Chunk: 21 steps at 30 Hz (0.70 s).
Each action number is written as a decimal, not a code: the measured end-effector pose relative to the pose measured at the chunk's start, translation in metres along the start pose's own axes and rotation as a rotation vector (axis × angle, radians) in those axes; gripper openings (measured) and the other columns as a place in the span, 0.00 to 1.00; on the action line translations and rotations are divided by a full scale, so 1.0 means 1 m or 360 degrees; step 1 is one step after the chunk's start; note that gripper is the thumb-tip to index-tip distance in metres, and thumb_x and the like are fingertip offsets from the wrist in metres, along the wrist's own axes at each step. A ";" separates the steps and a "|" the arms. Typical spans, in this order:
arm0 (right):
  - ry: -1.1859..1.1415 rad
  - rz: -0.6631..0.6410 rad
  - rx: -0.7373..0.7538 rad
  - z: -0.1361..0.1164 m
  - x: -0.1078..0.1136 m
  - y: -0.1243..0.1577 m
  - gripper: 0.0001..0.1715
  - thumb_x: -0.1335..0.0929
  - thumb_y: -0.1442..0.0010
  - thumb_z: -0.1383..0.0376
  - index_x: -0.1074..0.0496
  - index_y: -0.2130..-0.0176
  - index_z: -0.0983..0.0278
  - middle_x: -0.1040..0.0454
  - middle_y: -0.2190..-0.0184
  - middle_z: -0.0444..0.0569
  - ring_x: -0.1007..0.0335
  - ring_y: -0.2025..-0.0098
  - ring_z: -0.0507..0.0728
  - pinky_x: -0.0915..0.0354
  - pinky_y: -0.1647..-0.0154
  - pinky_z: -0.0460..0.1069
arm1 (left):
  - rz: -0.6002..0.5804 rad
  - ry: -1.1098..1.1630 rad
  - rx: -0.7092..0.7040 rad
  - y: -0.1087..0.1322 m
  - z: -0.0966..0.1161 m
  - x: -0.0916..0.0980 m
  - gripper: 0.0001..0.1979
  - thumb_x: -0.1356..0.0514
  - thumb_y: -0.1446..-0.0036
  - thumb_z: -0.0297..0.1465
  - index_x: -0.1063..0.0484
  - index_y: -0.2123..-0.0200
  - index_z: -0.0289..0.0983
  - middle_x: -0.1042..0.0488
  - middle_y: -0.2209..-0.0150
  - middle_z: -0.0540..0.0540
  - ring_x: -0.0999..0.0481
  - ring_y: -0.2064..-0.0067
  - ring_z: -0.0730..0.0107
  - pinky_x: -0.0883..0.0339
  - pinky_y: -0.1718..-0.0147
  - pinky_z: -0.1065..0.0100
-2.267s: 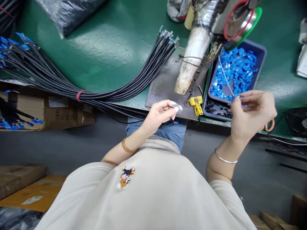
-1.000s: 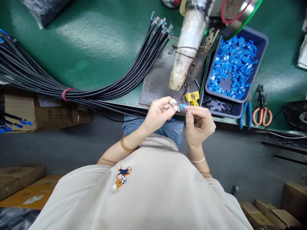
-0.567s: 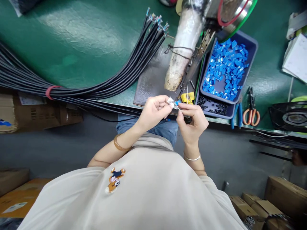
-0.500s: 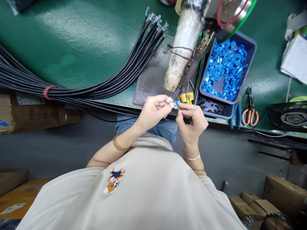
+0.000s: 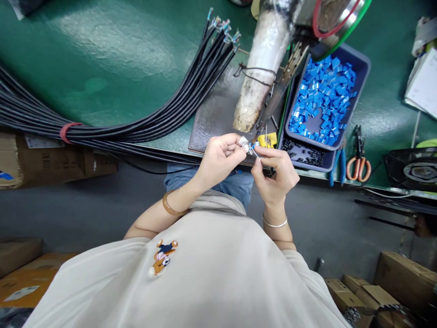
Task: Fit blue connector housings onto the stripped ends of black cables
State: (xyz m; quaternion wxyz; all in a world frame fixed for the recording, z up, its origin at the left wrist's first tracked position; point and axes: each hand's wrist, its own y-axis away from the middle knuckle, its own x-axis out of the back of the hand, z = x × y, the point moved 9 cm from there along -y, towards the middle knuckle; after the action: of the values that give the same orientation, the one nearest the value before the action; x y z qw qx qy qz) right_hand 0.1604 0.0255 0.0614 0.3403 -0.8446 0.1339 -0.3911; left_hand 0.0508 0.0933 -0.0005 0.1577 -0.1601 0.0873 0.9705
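My left hand (image 5: 221, 156) is closed in a pinch on a small white connector piece (image 5: 243, 141) in front of the bench edge. Close beside it my right hand (image 5: 276, 174) pinches a thin light-coloured wire (image 5: 256, 154) between thumb and fingers. A small blue piece (image 5: 251, 146) shows between the two sets of fingertips; which hand bears it I cannot tell. Just above the fingertips ends the thin tip of a dark metal arm (image 5: 273, 102). Behind my right fingers lies a yellow block (image 5: 267, 140).
Bundled black cables (image 5: 136, 130) with stripped ends run along the left. A plastic-wrapped tube (image 5: 252, 82) hangs over a dark plate (image 5: 213, 123). To the right are a bin (image 5: 362, 68) of blue connectors, small black parts (image 5: 303, 154), blue-handled pliers (image 5: 335, 166) and orange-handled pliers (image 5: 358, 167).
Both hands have shifted very slightly to the right, their pinches kept. The bench things on the right also sit slightly farther right in the view.
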 end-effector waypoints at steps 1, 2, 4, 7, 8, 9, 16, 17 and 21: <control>-0.0004 -0.0006 -0.0004 0.000 0.000 0.000 0.09 0.31 0.43 0.73 0.34 0.65 0.60 0.20 0.61 0.46 0.21 0.61 0.54 0.26 0.60 0.50 | 0.0000 0.0003 0.0009 0.000 0.000 0.000 0.07 0.38 0.50 0.24 0.33 0.77 0.33 0.39 0.84 0.57 0.43 0.82 0.86 0.50 0.83 0.80; -0.0009 -0.0008 -0.0007 0.001 0.000 0.000 0.09 0.31 0.43 0.73 0.33 0.65 0.60 0.20 0.61 0.46 0.21 0.61 0.54 0.26 0.60 0.50 | -0.0002 0.0004 0.0017 0.000 -0.001 0.000 0.07 0.37 0.50 0.24 0.33 0.77 0.33 0.39 0.84 0.57 0.44 0.82 0.86 0.50 0.83 0.80; -0.0013 -0.0009 -0.0014 0.001 0.000 -0.001 0.09 0.31 0.43 0.73 0.33 0.65 0.60 0.20 0.61 0.46 0.21 0.61 0.54 0.26 0.60 0.51 | -0.0006 0.0003 0.0024 0.000 -0.001 0.000 0.07 0.38 0.50 0.24 0.33 0.77 0.33 0.38 0.84 0.57 0.43 0.82 0.87 0.50 0.83 0.80; -0.0005 -0.0008 -0.0012 0.001 0.000 -0.002 0.09 0.31 0.43 0.73 0.33 0.66 0.60 0.20 0.61 0.46 0.21 0.61 0.54 0.26 0.60 0.51 | -0.0015 0.0007 0.0013 -0.001 0.000 0.000 0.07 0.38 0.49 0.24 0.33 0.77 0.33 0.37 0.84 0.56 0.43 0.81 0.87 0.49 0.82 0.80; -0.0004 -0.0007 -0.0010 0.001 0.001 -0.003 0.09 0.31 0.43 0.73 0.33 0.66 0.60 0.20 0.61 0.46 0.21 0.61 0.54 0.26 0.60 0.51 | -0.0015 0.0010 0.0010 -0.001 0.001 0.000 0.07 0.38 0.49 0.24 0.33 0.77 0.33 0.37 0.84 0.56 0.42 0.81 0.87 0.48 0.82 0.80; -0.0005 -0.0005 -0.0008 0.001 0.001 -0.003 0.09 0.31 0.43 0.73 0.33 0.66 0.60 0.20 0.61 0.46 0.21 0.61 0.54 0.26 0.60 0.51 | -0.0015 0.0013 0.0009 -0.001 0.001 0.000 0.07 0.38 0.49 0.24 0.32 0.77 0.33 0.37 0.84 0.56 0.42 0.81 0.86 0.48 0.82 0.80; 0.0026 -0.0007 0.0003 -0.002 0.002 -0.006 0.08 0.31 0.43 0.72 0.33 0.66 0.59 0.20 0.61 0.45 0.22 0.62 0.54 0.26 0.62 0.51 | -0.0004 0.0005 -0.0016 -0.001 0.007 -0.001 0.06 0.39 0.49 0.23 0.32 0.76 0.33 0.37 0.84 0.57 0.43 0.81 0.86 0.47 0.81 0.79; 0.0028 -0.0008 0.0005 -0.002 0.002 -0.006 0.08 0.31 0.43 0.72 0.33 0.66 0.59 0.20 0.61 0.45 0.22 0.62 0.54 0.26 0.62 0.51 | -0.0005 0.0001 -0.0017 -0.001 0.006 -0.001 0.06 0.39 0.49 0.23 0.32 0.76 0.33 0.37 0.84 0.57 0.43 0.81 0.86 0.47 0.81 0.79; 0.0002 -0.0006 -0.0003 -0.001 0.002 -0.005 0.09 0.31 0.43 0.72 0.34 0.67 0.60 0.20 0.62 0.45 0.21 0.62 0.54 0.26 0.62 0.50 | -0.0043 -0.0004 -0.0011 -0.002 0.004 0.000 0.05 0.40 0.50 0.21 0.32 0.77 0.33 0.38 0.84 0.56 0.43 0.81 0.86 0.49 0.82 0.79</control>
State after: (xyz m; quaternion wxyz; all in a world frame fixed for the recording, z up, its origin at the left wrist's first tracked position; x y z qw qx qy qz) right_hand 0.1608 0.0276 0.0669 0.3386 -0.8449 0.1330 -0.3922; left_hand 0.0505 0.0957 0.0026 0.1704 -0.1605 0.0814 0.9688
